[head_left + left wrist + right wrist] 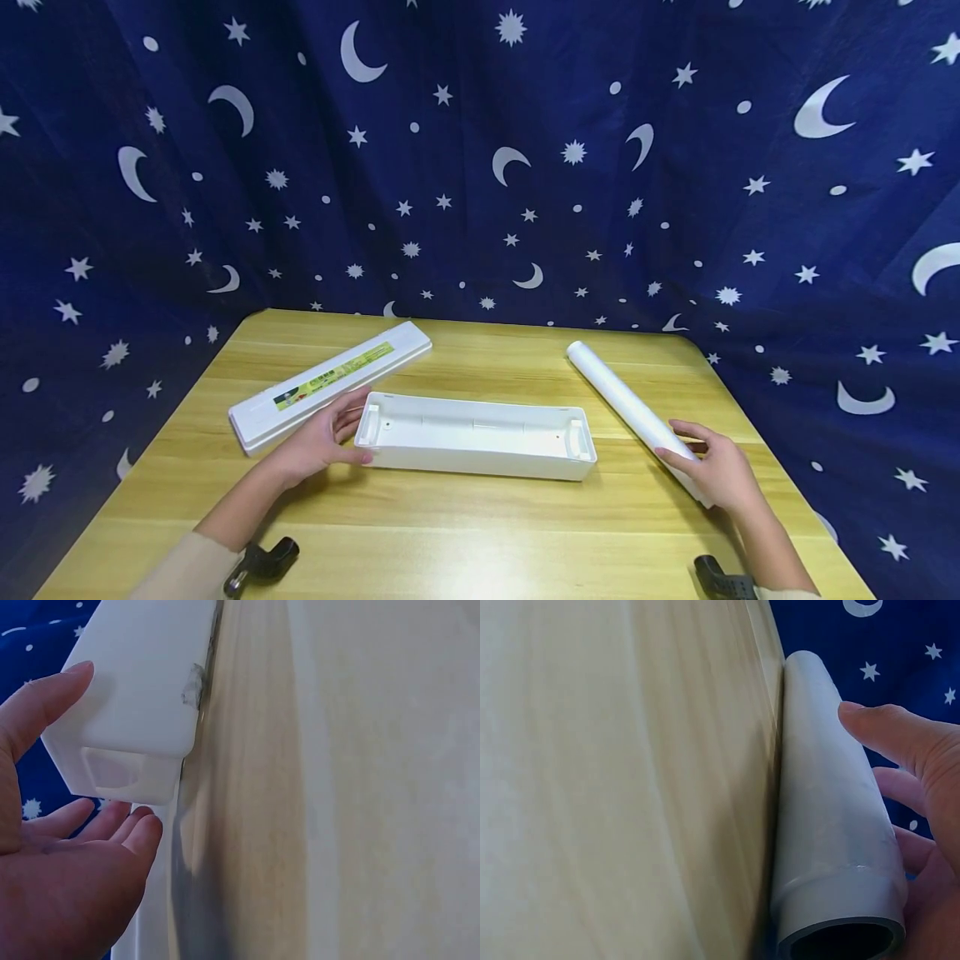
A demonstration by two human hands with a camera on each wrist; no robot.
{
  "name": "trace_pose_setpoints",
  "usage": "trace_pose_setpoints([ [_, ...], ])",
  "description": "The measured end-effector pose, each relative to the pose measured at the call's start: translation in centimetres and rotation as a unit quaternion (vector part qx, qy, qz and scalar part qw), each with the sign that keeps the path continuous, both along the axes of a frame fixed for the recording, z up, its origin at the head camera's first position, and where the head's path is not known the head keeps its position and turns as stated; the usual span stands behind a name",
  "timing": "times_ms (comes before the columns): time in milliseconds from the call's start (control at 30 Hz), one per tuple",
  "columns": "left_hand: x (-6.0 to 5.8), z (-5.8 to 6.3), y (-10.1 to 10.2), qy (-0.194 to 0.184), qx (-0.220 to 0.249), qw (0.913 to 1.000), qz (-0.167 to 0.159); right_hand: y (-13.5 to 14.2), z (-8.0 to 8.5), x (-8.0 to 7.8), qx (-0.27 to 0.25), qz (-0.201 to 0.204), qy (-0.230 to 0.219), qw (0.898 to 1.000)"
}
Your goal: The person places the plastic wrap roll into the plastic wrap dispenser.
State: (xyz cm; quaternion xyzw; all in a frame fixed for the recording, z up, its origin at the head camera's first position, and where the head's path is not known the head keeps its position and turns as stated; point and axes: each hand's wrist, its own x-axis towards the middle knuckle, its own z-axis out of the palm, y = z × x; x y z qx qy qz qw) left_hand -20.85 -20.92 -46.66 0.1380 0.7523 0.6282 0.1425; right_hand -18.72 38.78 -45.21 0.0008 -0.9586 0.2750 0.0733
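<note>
In the head view, a long white cling film dispenser box (480, 462) stands uncovered at mid-table, with a holder piece inside each end. My left hand (324, 442) is at its left end. In the left wrist view, the thumb (71, 682) rests against the front wall and the other fingers curve loosely by the end wall. On the right, a roll of cling film (622, 400) lies slanted on the table. My right hand (716, 471) straddles its near end, the thumb (877, 724) touching it and the fingers loose along its right side, partly hidden.
A white lid (330, 379) with a yellow-green label lies slanted behind the box on the left. The wooden table (480, 533) ends at a dark blue curtain (465, 167) with moons and stars, which also hangs at both sides.
</note>
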Motion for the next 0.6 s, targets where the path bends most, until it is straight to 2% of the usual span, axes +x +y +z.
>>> trace_pose_setpoints([
  [167, -0.3, 0.0, 0.0, -0.01, 0.004, 0.9999, -0.006, 0.1, 0.2, -0.4, -0.009, 0.006, -0.011, 1.0],
  [400, -0.5, 0.0, 0.0, -0.001, 0.019, 0.9989, -0.043, 0.1, 0.3, -0.8, -0.011, 0.011, -0.026, 1.0],
  [600, -0.6, 0.0, -0.1, -0.006, 0.03, 0.9981, -0.054, 0.1, 0.3, -1.1, -0.01, 0.01, -0.041, 0.999],
])
